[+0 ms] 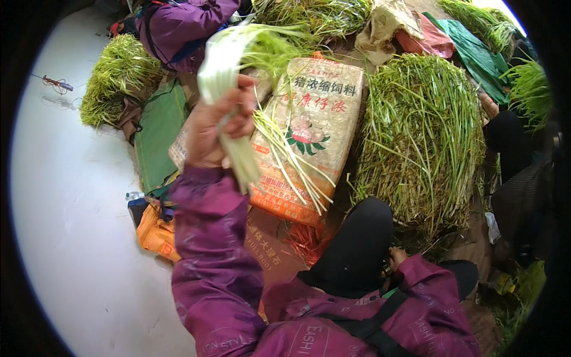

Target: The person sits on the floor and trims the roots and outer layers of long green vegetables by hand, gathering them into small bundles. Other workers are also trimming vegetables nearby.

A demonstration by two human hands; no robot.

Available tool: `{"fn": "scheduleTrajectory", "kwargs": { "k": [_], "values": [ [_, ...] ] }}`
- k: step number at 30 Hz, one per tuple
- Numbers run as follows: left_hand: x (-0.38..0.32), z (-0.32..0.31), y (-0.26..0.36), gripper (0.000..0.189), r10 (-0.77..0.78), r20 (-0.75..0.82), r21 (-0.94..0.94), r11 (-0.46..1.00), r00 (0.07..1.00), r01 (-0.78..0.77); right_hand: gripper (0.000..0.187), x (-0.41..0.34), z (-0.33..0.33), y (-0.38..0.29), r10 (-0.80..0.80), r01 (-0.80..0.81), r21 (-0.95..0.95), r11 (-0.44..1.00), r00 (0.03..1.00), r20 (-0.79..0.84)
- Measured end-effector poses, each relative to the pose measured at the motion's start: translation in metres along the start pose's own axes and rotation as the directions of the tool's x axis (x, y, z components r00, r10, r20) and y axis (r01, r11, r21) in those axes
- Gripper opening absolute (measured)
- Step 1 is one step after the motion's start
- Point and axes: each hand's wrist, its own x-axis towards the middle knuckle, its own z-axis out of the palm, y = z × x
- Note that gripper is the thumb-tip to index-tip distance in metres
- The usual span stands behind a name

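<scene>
Raised at the upper left middle, my left hand (pixel 225 120) is closed around a blurred bundle of pale-stemmed green stalks (pixel 223 67), its leafy tops beyond the fingers. Right of this hand, loose thin stalks (pixel 290 160) lie across a woven feed sack (pixel 321 111) that bears printing. My right hand (pixel 397 257) is low beside my black-clad knee (pixel 357 245), partly hidden by the leg and sleeve; whether it holds anything cannot be told. A large heap of green stalks (pixel 419 143) lies to the right of the sack.
Another person in a purple jacket (pixel 183 31) is at the top left. More green stalks (pixel 118 80) are piled nearby, with a green sheet (pixel 161 134) below. An orange bag (pixel 158 230) lies at left, and red plastic strands (pixel 305 241) beside my knee. A person's hand (pixel 488 105) shows at right.
</scene>
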Motion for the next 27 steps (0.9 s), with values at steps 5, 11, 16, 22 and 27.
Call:
{"fn": "scheduleTrajectory", "kwargs": {
  "k": [5,11,16,22,27],
  "values": [
    [0.031,-0.045,-0.157,0.028,-0.383,-0.070,-0.193,0.911,0.921,0.365,0.034,-0.002,0.001,0.003,-0.041,0.045,0.075,0.996,0.998,-0.045],
    [-0.016,-0.066,-0.299,0.019,-0.700,-0.066,-0.352,0.684,0.711,0.639,0.030,-0.001,-0.001,0.002,-0.078,0.084,0.108,0.991,0.995,-0.062],
    [-0.026,-0.059,-0.313,0.017,-0.706,-0.084,-0.453,0.655,0.703,0.605,0.028,-0.001,-0.016,-0.016,-0.152,0.211,0.270,0.939,0.962,-0.225],
    [-0.014,-0.049,-0.279,0.016,-0.694,-0.063,-0.385,0.680,0.717,0.624,0.027,-0.023,-0.095,-0.077,0.103,0.220,0.577,0.786,0.875,-0.474],
    [-0.004,-0.020,-0.248,0.021,-0.635,-0.067,-0.497,0.690,0.770,0.526,0.043,-0.029,-0.166,-0.152,-0.226,0.554,0.147,0.820,0.549,-0.805]
  ]
}}
